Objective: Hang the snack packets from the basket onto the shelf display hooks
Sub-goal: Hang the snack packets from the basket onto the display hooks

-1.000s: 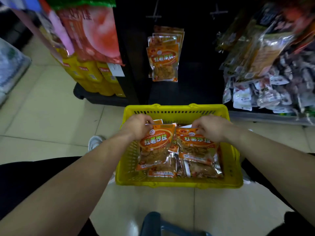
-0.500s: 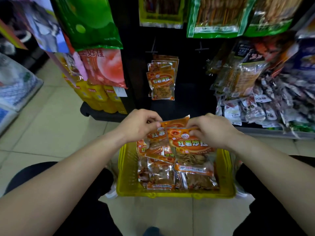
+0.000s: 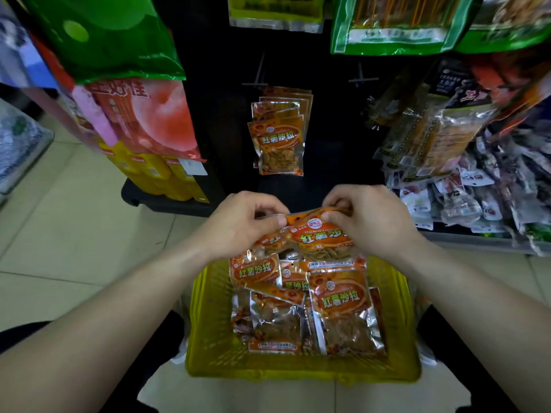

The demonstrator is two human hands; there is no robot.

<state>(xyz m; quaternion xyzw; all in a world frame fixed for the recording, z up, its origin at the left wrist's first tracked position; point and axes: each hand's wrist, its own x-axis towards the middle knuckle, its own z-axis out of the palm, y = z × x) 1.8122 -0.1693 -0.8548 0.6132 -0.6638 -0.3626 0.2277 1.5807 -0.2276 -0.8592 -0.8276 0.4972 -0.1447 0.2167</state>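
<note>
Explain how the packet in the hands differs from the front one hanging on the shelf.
The held packet is pinched by the left hand and right hand; the hanging packet is untouched. The held packet tilts above the yellow basket; the hanging packet hangs upright. Same orange label.

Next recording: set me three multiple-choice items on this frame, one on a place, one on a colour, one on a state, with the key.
1. Where do the hanging packets sit? A) against the dark panel straight ahead B) on the floor C) on a counter
2. What colour is the basket? A) red B) yellow C) blue
3. How is the lifted packet held? A) by one hand alone B) flat on an open palm C) pinched at its top by the left hand and the right hand
Key: A, they show in front of it; B, its walls are yellow; C, a thumb presses each top corner.
</note>
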